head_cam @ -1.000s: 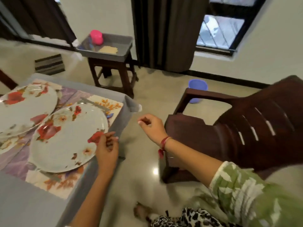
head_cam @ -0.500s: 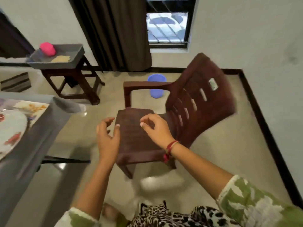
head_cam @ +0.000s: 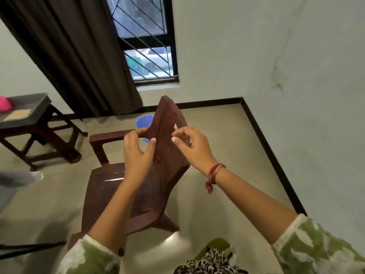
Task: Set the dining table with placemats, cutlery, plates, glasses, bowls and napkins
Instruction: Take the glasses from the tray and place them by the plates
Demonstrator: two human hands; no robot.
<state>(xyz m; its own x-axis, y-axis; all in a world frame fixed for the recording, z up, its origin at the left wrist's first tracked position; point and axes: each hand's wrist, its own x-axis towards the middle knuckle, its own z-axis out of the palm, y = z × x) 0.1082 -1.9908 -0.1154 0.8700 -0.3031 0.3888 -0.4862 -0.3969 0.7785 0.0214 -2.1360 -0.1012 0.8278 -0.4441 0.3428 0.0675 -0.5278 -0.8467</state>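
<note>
Left hand (head_cam: 138, 153) and right hand (head_cam: 191, 149) hang loosely curled, empty, before the chair (head_cam: 169, 119); the pink cup (head_cam: 4, 103) sits in the tray (head_cam: 29, 101), well off to their left.

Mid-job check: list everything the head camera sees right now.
chair: 1, brown, centre floor
tub: 1, blue, floor behind chair
stool: 1, dark wood, left
tray: 1, grey, on stool
pink item: 1, in tray, cut off by the frame edge
beige sheet: 1, flat in tray
curtain: 1, dark brown, beside window
window: 1, black-framed, back wall
table corner: 1, grey, left edge
left hand: raised before chair back, loosely curled, nothing seen held
right hand: likewise, red thread at wrist
</note>
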